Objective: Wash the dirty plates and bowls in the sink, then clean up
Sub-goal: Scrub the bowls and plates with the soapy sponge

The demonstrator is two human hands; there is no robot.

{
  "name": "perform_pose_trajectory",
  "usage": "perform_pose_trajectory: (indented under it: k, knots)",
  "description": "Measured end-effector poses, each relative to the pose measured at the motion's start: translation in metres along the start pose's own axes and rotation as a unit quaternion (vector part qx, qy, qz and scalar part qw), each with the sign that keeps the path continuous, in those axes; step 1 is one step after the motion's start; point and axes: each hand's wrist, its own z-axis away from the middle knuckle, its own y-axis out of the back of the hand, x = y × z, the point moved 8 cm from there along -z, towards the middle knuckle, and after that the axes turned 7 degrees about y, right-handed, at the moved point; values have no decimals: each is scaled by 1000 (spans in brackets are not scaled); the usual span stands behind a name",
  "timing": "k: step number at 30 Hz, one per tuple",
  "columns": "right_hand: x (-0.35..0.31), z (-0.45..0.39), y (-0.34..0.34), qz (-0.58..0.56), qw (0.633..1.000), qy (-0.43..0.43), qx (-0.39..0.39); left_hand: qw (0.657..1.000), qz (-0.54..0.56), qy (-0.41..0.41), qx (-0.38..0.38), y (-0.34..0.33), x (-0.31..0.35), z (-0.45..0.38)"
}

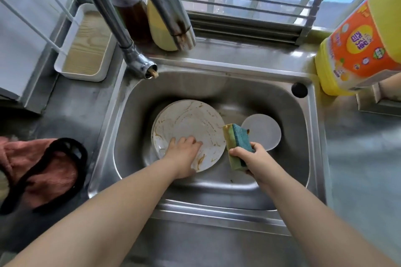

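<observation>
A white plate (191, 123) streaked with brown sauce lies tilted in the steel sink (288, 115), seemingly on top of another plate. My left hand (184, 154) grips its near rim, fingers on the face and thumb under the edge. A yellow and blue-green sponge (236, 138), stained brown at its top, stands just right of the plate, held by my right hand (253, 158). Behind the sponge sits a small white bowl or dish (264, 132), partly hidden.
The tap (130, 47) reaches over the sink's back left corner. A yellow detergent bottle (360, 50) stands at the right, oil bottles (130, 11) at the back. A white tray (86, 43) and a pink cloth with black strap (43, 171) lie on the left counter.
</observation>
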Motion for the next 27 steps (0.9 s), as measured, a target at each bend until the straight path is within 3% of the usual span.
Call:
perform_pose_trajectory:
  k: [3, 5, 8, 11, 14, 15, 21, 27]
  knots:
    - [-9, 6, -6, 36, 999, 7, -1, 957, 280, 79, 8, 28, -19, 18]
    - [-23, 12, -14, 65, 998, 27, -6, 944, 313, 77, 69, 55, -29, 38]
    - [-48, 20, -30, 79, 995, 60, -15, 922, 306, 77, 226, 101, -53, 74]
    - [-71, 25, -47, 92, 992, 86, -18, 838, 400, 161, 335, 138, -92, 99]
    - [-87, 30, -62, 91, 991, 92, -26, 675, 643, 240, 271, 138, -122, 83]
    - [-91, 32, -66, 92, 991, 95, -27, 638, 690, 246, 236, 136, -124, 74]
    - [-95, 46, -70, 78, 992, 89, -31, 587, 757, 254, 139, 127, -111, 46]
    - [-84, 58, -67, 53, 994, 87, -31, 563, 774, 238, 164, 136, -109, 29]
